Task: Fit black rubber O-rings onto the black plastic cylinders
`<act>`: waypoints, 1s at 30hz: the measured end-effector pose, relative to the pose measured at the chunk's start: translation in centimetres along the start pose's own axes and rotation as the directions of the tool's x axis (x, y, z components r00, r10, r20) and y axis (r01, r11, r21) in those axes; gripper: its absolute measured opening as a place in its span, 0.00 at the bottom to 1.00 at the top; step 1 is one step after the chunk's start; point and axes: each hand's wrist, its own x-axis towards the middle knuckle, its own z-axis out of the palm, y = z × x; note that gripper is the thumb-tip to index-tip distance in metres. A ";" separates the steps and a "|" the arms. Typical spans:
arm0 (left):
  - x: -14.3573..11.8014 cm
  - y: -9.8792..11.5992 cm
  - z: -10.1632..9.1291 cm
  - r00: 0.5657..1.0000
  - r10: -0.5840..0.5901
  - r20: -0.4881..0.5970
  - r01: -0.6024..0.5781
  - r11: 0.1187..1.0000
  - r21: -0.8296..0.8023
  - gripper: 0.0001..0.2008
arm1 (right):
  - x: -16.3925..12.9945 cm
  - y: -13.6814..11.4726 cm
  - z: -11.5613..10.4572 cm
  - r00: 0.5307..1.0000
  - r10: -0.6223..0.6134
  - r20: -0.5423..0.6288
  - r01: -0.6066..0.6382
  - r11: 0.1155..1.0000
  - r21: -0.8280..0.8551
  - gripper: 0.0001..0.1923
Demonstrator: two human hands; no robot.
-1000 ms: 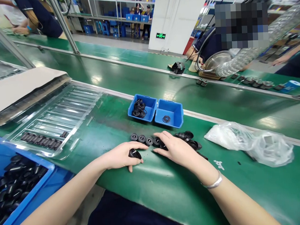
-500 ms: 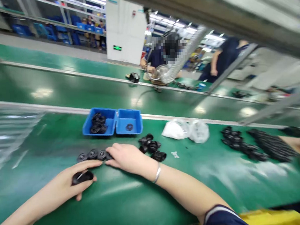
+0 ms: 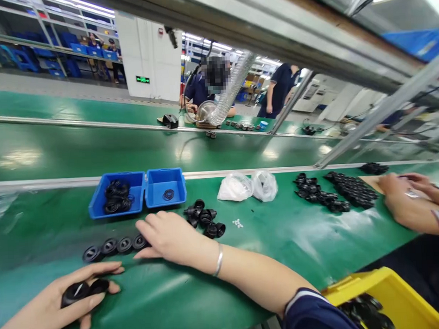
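Two hands had barely shifted: the left hand (image 3: 70,299) kept clutching a black part (image 3: 83,290) near the bench's front edge, while the right hand (image 3: 170,237), fingers spread, lay against the row of caps (image 3: 114,247).

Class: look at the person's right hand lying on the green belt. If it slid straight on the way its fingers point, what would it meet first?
The right hand points left, so it would probably first meet the row of black round parts; its fingertips already seem to touch the nearest one.
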 end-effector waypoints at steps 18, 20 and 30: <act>-2.2 8.0 9.9 0.960 -0.019 -0.280 -0.242 0.448 -0.861 0.12 | -3.9 -3.1 0.1 0.991 0.050 -0.126 0.052 0.716 0.697 0.27; -2.0 8.1 10.4 0.927 0.001 -0.374 -0.328 0.484 -0.812 0.14 | -4.2 -3.1 0.3 0.988 0.050 -0.144 0.062 0.732 0.678 0.29; -1.8 7.9 12.3 0.842 0.074 -0.535 -0.480 0.556 -0.679 0.21 | -4.7 -3.9 1.9 0.954 0.031 -0.299 0.139 0.837 0.530 0.32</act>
